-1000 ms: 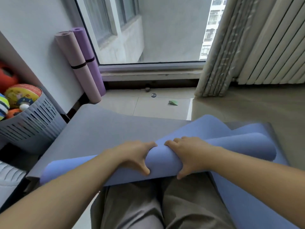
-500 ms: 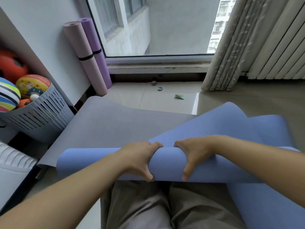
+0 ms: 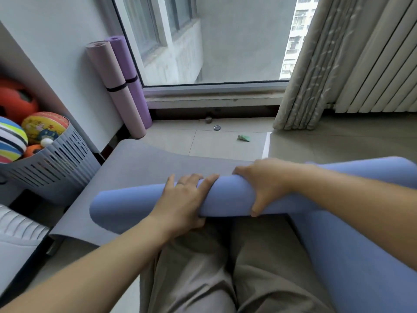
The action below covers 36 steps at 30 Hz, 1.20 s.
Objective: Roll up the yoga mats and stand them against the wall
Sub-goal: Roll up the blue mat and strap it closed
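- Floor [image 3: 225, 145] at window: roll [image 3: 135, 204] lies just before my knees, long axis 9-to-3 o'clock.
- Left hand [image 3: 182, 199] and right hand [image 3: 261, 186] clasp roll mid-length, fingers curled over top.
- Grey sheet [image 3: 158, 163] extends toward 12; I judge rolling proceeds that way.

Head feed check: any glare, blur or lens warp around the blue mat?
Head view: soft even daylight from the window, no harsh glare, only a pale sheen on the glossy floor tiles; head view: wide-angle warp bows the beige curtain; head view: the left hand, right hand and rolled blue foam yoga mat look sharp.
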### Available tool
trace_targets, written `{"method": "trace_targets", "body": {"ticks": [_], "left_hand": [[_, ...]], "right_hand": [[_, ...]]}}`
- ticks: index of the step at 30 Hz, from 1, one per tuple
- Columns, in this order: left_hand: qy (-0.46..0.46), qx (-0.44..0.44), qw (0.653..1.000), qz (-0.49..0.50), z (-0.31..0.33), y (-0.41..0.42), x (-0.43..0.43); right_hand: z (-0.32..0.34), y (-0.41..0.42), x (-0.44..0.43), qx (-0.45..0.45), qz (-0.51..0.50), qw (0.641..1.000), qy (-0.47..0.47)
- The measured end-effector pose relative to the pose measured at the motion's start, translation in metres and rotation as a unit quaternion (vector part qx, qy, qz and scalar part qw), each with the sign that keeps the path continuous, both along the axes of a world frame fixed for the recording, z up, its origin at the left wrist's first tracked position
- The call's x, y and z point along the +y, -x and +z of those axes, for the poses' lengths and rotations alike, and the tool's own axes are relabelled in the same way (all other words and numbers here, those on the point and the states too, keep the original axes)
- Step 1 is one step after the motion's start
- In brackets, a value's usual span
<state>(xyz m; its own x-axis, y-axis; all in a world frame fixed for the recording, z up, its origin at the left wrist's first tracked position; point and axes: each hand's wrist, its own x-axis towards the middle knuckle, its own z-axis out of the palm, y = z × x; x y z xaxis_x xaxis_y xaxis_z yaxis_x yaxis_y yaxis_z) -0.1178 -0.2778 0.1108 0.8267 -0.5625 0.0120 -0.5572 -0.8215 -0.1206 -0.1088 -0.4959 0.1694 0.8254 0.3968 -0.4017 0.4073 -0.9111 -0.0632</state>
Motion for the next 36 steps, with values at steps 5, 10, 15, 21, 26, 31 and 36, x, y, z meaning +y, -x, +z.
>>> {"method": "trace_targets", "body": {"ticks": [5, 10, 15, 21, 26, 31, 36], "left_hand": [[0.009, -0.002, 1.0, -0.019, 0.011, 0.008, -0.005], [-0.034, 0.105, 0.992, -0.058, -0.011, 0.028, -0.006], [0.015, 0.279, 0.958, -0.061, -0.007, -0.006, -0.006], [-0.092, 0.116, 0.988, -0.043, -0.017, 0.003, -0.016], [0.025, -0.093, 0.995, -0.034, -0.002, -0.019, -0.011], [0.098, -0.201, 0.973, -0.051, 0.047, -0.039, -0.024], [0.006, -0.085, 0.994, -0.067, 0.045, 0.009, -0.023]], "right_hand": [[0.019, 0.012, -0.008, 0.03, -0.008, 1.0, -0.001], [-0.029, 0.048, -0.007, 0.132, -0.047, 0.989, -0.043], [-0.048, 0.075, 0.0, -0.063, -0.006, 0.997, 0.037], [-0.052, 0.055, -0.012, -0.066, -0.067, 0.996, -0.005], [-0.022, 0.021, -0.013, -0.185, -0.061, 0.981, -0.004], [0.033, 0.01, -0.022, -0.29, -0.059, 0.955, 0.009], [0.031, 0.05, -0.025, -0.146, -0.038, 0.988, 0.019]]}}
